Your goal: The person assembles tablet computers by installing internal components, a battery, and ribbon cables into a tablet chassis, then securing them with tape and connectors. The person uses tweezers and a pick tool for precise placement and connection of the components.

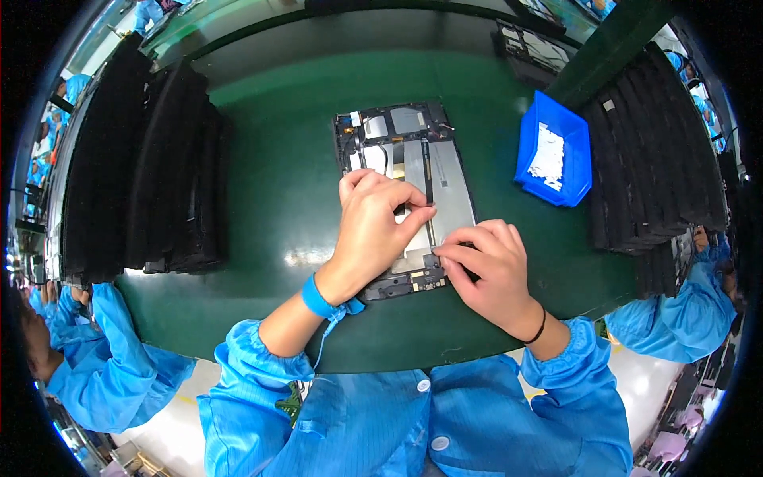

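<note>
An opened tablet housing [453,187] lies on the green bench, with silver battery panels and black frame parts showing. Down its length runs a thin dark flat cable [427,168]. My left hand [372,226] is over the middle of the housing, its thumb and forefinger closed on the cable. Close to the housing's near edge, my right hand [494,269] pinches at the cable's lower end beside a small circuit board [427,280]. The exact grip of the right fingertips is partly hidden. A blue strap [319,298] with a cord circles my left wrist.
To the right stands a blue bin [589,151] holding small white pieces [547,157]. Tall stacks of black trays [179,167] flank the bench at left and black trays [656,151] at right. A green post [608,48] rises far right. Co-workers in blue sit at both sides.
</note>
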